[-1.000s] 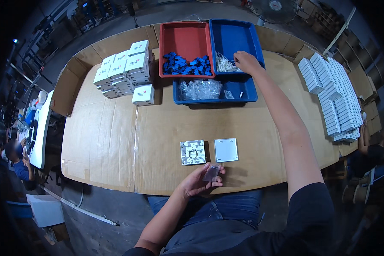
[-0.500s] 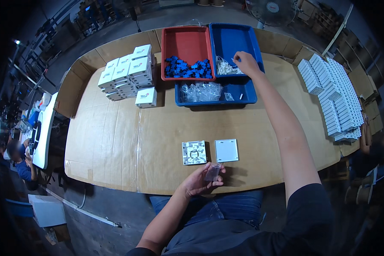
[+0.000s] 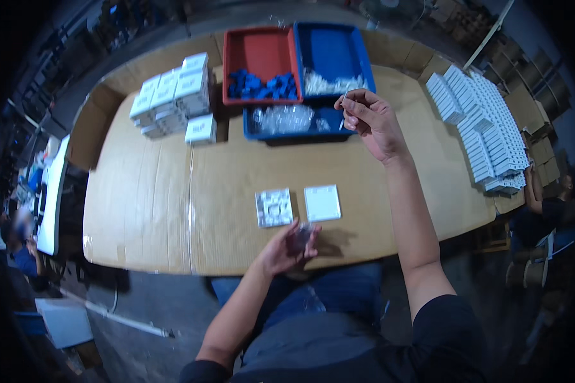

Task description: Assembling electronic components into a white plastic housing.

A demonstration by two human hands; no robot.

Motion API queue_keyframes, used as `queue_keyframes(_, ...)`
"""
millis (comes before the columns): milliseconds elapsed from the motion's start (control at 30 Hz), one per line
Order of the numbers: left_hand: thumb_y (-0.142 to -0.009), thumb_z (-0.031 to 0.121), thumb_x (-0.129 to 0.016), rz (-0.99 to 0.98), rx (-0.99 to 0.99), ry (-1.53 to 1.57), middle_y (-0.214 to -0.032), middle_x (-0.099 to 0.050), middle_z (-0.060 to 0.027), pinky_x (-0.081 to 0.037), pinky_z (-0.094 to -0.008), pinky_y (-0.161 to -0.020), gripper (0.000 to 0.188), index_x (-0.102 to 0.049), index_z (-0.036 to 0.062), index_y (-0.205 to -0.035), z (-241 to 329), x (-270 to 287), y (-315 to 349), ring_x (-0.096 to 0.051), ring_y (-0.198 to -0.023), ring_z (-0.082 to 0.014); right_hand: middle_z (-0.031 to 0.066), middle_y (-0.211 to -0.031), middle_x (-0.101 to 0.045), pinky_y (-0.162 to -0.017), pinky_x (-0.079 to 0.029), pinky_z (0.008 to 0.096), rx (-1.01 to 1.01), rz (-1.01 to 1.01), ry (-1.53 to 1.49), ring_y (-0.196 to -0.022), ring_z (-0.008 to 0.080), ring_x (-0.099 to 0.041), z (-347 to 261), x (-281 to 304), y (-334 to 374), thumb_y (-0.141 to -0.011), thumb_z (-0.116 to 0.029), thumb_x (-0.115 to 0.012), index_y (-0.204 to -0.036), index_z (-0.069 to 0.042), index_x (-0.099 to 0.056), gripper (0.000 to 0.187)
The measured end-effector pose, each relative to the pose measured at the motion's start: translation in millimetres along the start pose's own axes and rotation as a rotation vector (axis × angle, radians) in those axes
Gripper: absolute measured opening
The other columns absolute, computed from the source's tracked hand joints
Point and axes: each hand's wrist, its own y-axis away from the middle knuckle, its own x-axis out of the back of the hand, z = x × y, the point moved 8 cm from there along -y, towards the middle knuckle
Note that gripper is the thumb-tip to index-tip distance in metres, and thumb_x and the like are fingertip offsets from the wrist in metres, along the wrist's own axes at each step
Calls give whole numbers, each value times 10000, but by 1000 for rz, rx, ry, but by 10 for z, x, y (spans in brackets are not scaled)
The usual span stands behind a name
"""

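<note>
My left hand (image 3: pixel 280 250) holds a small clear plastic bag (image 3: pixel 304 236) low over the table's front edge. Above the near blue tray, my right hand (image 3: pixel 375 126) is raised with thumb and forefinger pinched on a thin white piece (image 3: pixel 344 97); blur and size hide its exact kind. On the cardboard just beyond my left hand lies a white square unit (image 3: pixel 274 208) with a grey-patterned face. Beside it on the right is a flat white square cover (image 3: pixel 322 202). Neither hand touches these two.
Farther back stand a red tray (image 3: pixel 262 48) of blue parts, a blue tray (image 3: pixel 332 45) of small white pieces, and a nearer blue tray (image 3: pixel 281 135) of clear bags. White boxes (image 3: pixel 163 96) are stacked left, white units (image 3: pixel 485 131) right. Other people sit at both sides.
My right hand has come back out of the far blue tray toward me, now pinching a thin white piece. The whole view has shifted slightly; my left hand still holds the bag.
</note>
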Motion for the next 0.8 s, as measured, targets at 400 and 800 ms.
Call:
queue_keyframes(400, -1091, 499, -459, -240, -91, -134, -1094, -654, -37, -500, -345, -892, 553, -583, 20, -1338, 71, -172, 44, -585, -916, -162, 11, -989, -747, -689, -497, 236, -397, -291, 574, -803, 70, -641, 1145, -557, 1179, -932, -81, -743, -1004, -29, -759, 90)
queue_keyframes(800, -1030, 435, -636, -181, -102, -168, -1108, -675, -64, -514, -387, -936, 355, -627, 126, -1205, 45, -98, 77, -639, -973, -200, 125, -1288, -681, -875, -544, 326, -553, -771, 622, -952, 151, -670, 1322, -918, 1321, -1057, -147, -564, -1091, 52, -730, 262)
